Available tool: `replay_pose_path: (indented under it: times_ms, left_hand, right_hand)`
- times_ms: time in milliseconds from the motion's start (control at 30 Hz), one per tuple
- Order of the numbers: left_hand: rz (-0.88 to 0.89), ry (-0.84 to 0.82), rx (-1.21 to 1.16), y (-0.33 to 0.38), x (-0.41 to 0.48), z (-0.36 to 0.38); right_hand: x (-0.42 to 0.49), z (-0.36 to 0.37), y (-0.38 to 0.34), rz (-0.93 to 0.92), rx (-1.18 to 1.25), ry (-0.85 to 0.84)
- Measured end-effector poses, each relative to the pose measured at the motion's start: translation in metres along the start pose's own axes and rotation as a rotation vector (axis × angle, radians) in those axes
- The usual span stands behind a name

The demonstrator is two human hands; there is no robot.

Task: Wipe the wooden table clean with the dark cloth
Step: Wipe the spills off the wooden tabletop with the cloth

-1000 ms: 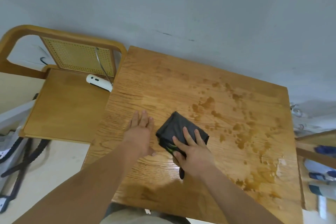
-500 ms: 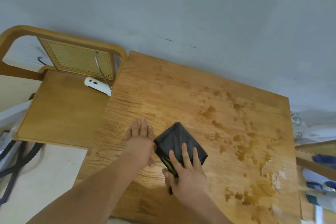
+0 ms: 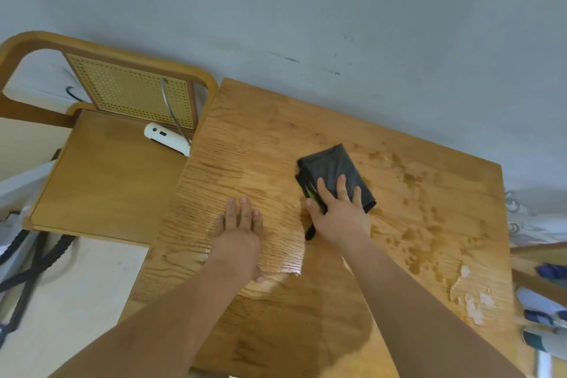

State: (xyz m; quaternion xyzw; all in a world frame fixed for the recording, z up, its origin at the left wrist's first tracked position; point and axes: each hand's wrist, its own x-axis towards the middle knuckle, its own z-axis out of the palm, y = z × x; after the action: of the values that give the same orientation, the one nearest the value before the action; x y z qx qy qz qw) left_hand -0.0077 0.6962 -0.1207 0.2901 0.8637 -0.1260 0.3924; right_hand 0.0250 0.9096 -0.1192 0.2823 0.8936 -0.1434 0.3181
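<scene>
Flat on the cloth (image 3: 333,173), the right hand (image 3: 339,215) presses down with fingers (image 3: 341,186) spread over the cloth's near end; the grip is open, pinning the fabric rather than closing around it, and the thumb lies along the cloth's left side. The cloth is dark, folded into a rough rectangle, and sits near the middle of the surface (image 3: 254,129), angled toward the far edge. A thin green streak shows at its near left edge, and a dark strip of it trails out under the palm toward the near edge. No writing or label can be read on it.

Just left of it, apart from the cloth, the left hand (image 3: 239,232) lies palm down on the bare wood with fingers straight and together, its grip open and empty.

Wet brown spots (image 3: 411,178) are scattered across the right half of the surface, thickening toward the right edge, where pale patches (image 3: 469,294) sit near the near right corner. A glossy sheen covers the wood between the hands.

Beyond the left edge stands a chair (image 3: 101,175) with a cane back, touching or just beside the surface. A white device (image 3: 165,138) rests on its seat by the far corner, with a grey cable (image 3: 171,110) rising from it; its markings are too small to read.
</scene>
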Motion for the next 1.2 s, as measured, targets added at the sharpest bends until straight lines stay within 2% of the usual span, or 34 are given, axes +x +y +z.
replay_pose_path:
  times_ms: [133, 267, 400, 500, 600, 767, 967, 1100, 1200]
  left_hand:
    - [0.008, 0.021, -0.024, -0.003, -0.002, 0.004]
    - [0.022, 0.034, -0.048, -0.005, 0.002, 0.004]
    - [0.023, 0.052, -0.05, -0.006, 0.005, 0.005]
    - [0.014, 0.048, -0.048, -0.005, 0.006, 0.007]
    - [0.016, 0.067, -0.056, -0.007, 0.005, 0.013]
    - [0.026, 0.114, -0.089, -0.013, 0.003, 0.02]
    - [-0.04, 0.121, -0.111, 0.003, -0.014, 0.015]
    - [0.051, 0.215, -0.099, 0.036, -0.036, 0.018]
    - [0.093, 0.156, -0.164, 0.061, -0.049, 0.025]
  right_hand:
    - [-0.056, 0.043, -0.001, -0.075, -0.158, 0.035]
    - [-0.098, 0.074, 0.004, -0.151, -0.229, -0.02]
    - [-0.058, 0.048, 0.014, -0.164, -0.213, 0.003]
    - [-0.02, 0.018, 0.003, -0.101, -0.124, -0.018]
    - [-0.018, 0.02, -0.013, -0.065, -0.105, -0.007]
    - [-0.088, 0.08, -0.009, -0.184, -0.164, 0.048]
    - [-0.171, 0.14, 0.032, -0.261, -0.21, -0.046]
    - [-0.178, 0.131, 0.081, -0.198, -0.192, -0.078]
    - [-0.163, 0.113, 0.097, -0.074, -0.064, -0.053]
